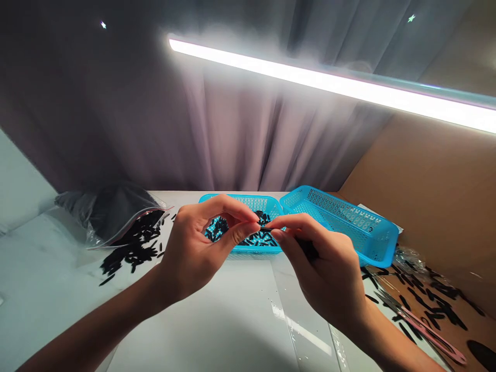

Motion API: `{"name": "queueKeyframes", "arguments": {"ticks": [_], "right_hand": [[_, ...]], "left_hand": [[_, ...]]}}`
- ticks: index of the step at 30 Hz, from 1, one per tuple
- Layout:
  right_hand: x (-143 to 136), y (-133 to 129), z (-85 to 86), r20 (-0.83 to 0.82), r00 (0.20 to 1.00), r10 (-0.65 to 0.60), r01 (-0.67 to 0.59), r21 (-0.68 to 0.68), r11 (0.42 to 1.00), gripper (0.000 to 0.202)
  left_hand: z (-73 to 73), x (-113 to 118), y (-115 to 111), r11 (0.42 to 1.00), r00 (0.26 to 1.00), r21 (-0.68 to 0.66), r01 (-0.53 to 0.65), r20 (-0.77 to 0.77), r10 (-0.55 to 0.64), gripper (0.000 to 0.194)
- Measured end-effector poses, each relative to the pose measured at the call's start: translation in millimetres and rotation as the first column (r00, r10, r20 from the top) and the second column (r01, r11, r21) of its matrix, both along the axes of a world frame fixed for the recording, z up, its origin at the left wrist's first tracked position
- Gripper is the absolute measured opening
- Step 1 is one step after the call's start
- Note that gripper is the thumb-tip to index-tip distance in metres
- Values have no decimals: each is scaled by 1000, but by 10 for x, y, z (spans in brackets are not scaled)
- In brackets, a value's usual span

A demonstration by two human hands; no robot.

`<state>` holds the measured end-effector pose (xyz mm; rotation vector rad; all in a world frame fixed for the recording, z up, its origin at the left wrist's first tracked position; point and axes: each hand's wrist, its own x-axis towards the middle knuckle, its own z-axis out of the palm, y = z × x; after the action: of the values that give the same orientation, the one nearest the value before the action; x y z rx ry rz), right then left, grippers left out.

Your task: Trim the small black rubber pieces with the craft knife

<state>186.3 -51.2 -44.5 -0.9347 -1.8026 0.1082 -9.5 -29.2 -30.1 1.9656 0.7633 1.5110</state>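
Observation:
Both hands meet at the centre, above the front of a blue basket (pixel 256 249) that holds many small black pieces. My left hand (pixel 201 248) pinches one end of a thin black piece (pixel 265 229) between thumb and forefinger. The other end is pinched by the thumb and forefinger of my right hand (pixel 329 258). Something dark shows beneath the curled fingers of my right hand, too shadowed to make out.
A second blue basket (pixel 377 243) stands at the right. Pink-handled scissors (pixel 430 330) lie among black pieces (pixel 437 305) at the lower right. At the left, a clear bag (pixel 112 212) spills black pieces (pixel 132 253). A bright tube light (pixel 329 82) crosses above.

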Motion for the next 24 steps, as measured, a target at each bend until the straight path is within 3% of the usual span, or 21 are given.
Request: {"name": "queueKeyframes", "arguments": {"ticks": [12,15,17,19,21,23,24], "right_hand": [[-6,34,-10,-11,998,57,-57,29,998,13],[3,54,-28,-66,996,64,-66,-31,997,14],[9,82,-34,-145,986,82,-105,-165,981,16],[14,117,-33,-276,952,129,-231,-378,896,22],[14,149,-32,-446,877,176,-428,-563,708,33],[7,166,-44,-598,781,181,-595,-623,508,44],[2,167,-55,-654,736,174,-652,-617,441,48]], "left_hand": [[-36,11,25,1000,1000,17,-11,-14,12,11],[-70,-5,86,998,997,32,-61,-48,62,8],[-112,-25,179,984,982,92,-154,-96,162,4],[-158,-43,283,938,939,215,-271,-158,307,3],[-191,-49,350,899,904,313,-305,-201,377,8],[-200,-37,344,926,923,318,-203,-253,289,7],[-197,-25,316,948,937,296,-116,-283,203,6]]}}
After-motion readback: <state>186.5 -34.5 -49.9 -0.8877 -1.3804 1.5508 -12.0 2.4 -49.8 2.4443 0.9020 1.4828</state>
